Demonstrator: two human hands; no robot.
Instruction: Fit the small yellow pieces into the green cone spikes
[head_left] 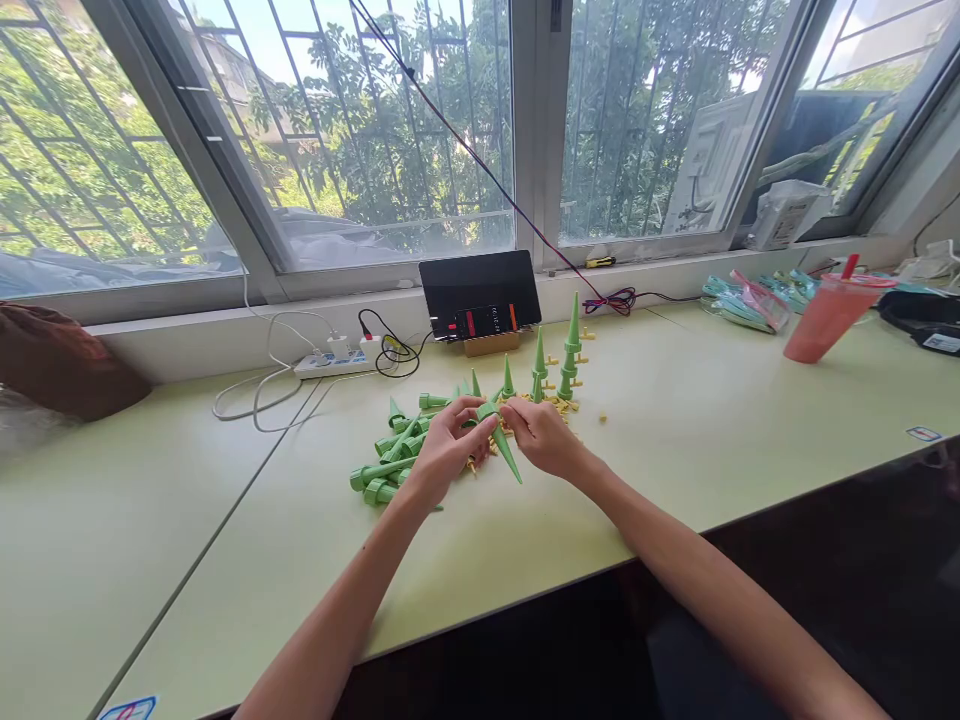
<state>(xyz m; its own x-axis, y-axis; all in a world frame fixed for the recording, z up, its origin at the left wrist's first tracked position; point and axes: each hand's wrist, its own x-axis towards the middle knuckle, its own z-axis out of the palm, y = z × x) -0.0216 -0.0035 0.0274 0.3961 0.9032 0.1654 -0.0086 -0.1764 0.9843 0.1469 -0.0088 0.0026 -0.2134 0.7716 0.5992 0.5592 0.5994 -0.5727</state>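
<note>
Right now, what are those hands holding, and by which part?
The left hand holds a green plastic spike by its wide end; anything in the right hand is hidden.

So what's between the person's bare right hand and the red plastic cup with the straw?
The head view shows pale yellow-green tabletop, with small yellow pieces near the right hand, one lying apart; from there to the red cup looks bare.

The left hand (448, 445) holds one green spike (506, 451); the right hand (544, 436) is at its wide end. From the hands, a heap of similar spikes (403, 440) lies at nine o'clock, and a dark tablet (480, 284) stands at twelve.
</note>
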